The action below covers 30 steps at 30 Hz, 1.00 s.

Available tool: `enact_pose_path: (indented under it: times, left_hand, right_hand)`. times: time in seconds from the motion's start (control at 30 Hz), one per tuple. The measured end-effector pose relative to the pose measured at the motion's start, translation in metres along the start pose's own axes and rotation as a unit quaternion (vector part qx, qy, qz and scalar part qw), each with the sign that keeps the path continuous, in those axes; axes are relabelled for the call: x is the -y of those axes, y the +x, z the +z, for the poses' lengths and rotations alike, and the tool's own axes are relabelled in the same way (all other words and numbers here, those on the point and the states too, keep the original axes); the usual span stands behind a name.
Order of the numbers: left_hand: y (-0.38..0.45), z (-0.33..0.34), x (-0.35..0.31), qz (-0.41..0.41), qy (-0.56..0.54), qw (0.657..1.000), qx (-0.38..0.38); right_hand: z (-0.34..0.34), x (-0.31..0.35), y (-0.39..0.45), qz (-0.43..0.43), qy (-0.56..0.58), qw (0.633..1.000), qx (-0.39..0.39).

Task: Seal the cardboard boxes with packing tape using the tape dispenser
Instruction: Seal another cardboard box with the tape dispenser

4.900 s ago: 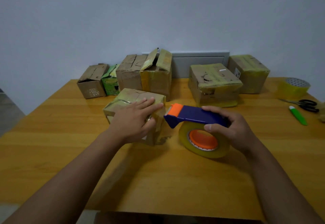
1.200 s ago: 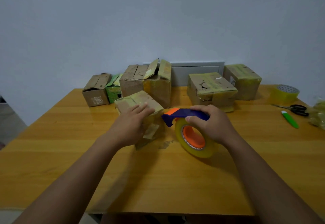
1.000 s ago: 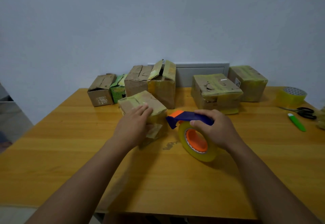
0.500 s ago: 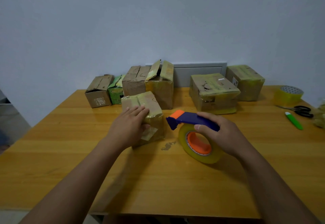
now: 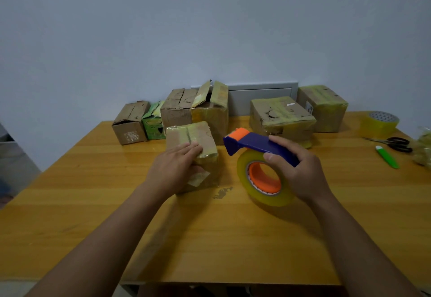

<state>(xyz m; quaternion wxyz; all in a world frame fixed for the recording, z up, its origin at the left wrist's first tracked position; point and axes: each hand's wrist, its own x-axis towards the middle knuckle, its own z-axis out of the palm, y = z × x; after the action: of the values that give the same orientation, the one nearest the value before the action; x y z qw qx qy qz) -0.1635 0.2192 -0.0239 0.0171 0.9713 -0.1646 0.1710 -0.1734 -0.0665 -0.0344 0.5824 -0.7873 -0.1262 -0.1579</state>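
A small cardboard box, wrapped in yellowish tape, stands on the wooden table near its middle. My left hand rests on the box's near top and front, fingers straight, thumb on the front face. My right hand grips the blue handle of the tape dispenser, which has an orange tip and carries a roll of yellowish tape on an orange core. The dispenser's tip is just right of the box and apart from it.
Several cardboard boxes line the back edge: a brown one, a green one, a pair with raised flaps, and two taped ones. A spare tape roll, scissors and a green cutter lie at the right.
My left hand has turned the small box so its long side points away from me. My right hand has drawn the dispenser a little right, away from the box.
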Motion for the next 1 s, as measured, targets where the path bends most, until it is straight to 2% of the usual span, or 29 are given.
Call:
enact_pose_path:
  times: [0.13,0.3,0.37,0.43,0.47,0.57,0.6,0.67,0.7,0.73,0.8,0.83,0.87,0.9,1.0]
  left_hand:
    - [0.003,0.007,0.000,0.066,-0.013,0.998,-0.018]
    - [0.015,0.011,-0.008,0.087,-0.026,0.996,-0.008]
    - [0.017,0.007,-0.010,0.074,-0.038,0.996,0.025]
    - [0.016,-0.002,-0.012,0.012,-0.116,0.990,0.080]
    - [0.014,-0.009,-0.014,-0.030,-0.196,0.977,0.079]
    - [0.015,-0.031,-0.017,-0.122,-0.412,0.902,-0.044]
    - [0.016,-0.039,-0.018,-0.150,-0.469,0.868,-0.060]
    - [0.018,-0.051,-0.020,-0.184,-0.563,0.805,-0.032]
    - [0.017,-0.055,-0.021,-0.187,-0.582,0.791,-0.014]
    - [0.017,-0.055,-0.023,-0.183,-0.576,0.797,-0.007]
    - [0.017,-0.048,-0.025,-0.163,-0.502,0.849,-0.024]
    - [0.016,-0.045,-0.028,-0.154,-0.474,0.866,-0.034]
    - [0.016,-0.042,-0.030,-0.151,-0.475,0.866,-0.039]
    - [0.015,-0.042,-0.034,-0.156,-0.503,0.849,-0.042]
    - [0.018,-0.051,-0.040,-0.212,-0.619,0.756,-0.025]
  right_hand:
    - [-0.013,0.010,0.005,-0.017,0.062,0.998,0.014]
    - [-0.021,0.018,0.013,-0.033,0.116,0.992,0.029]
    - [-0.020,0.020,0.016,-0.039,0.119,0.991,0.036]
    - [-0.020,0.021,0.019,-0.041,0.125,0.990,0.044]
    - [-0.019,0.022,0.020,-0.042,0.129,0.990,0.048]
    - [-0.018,0.025,0.022,-0.049,0.137,0.988,0.058]
    - [-0.016,0.026,0.023,-0.052,0.139,0.987,0.062]
    - [-0.014,0.027,0.023,-0.058,0.138,0.986,0.071]
    - [-0.013,0.028,0.023,-0.060,0.136,0.986,0.073]
    - [-0.012,0.028,0.023,-0.062,0.135,0.986,0.074]
    - [-0.013,0.028,0.023,-0.064,0.132,0.987,0.069]
    - [-0.013,0.028,0.023,-0.063,0.131,0.987,0.068]
    - [-0.014,0.028,0.023,-0.062,0.131,0.987,0.068]
    - [-0.016,0.028,0.022,-0.062,0.131,0.987,0.069]
    - [-0.020,0.029,0.021,-0.063,0.131,0.986,0.077]
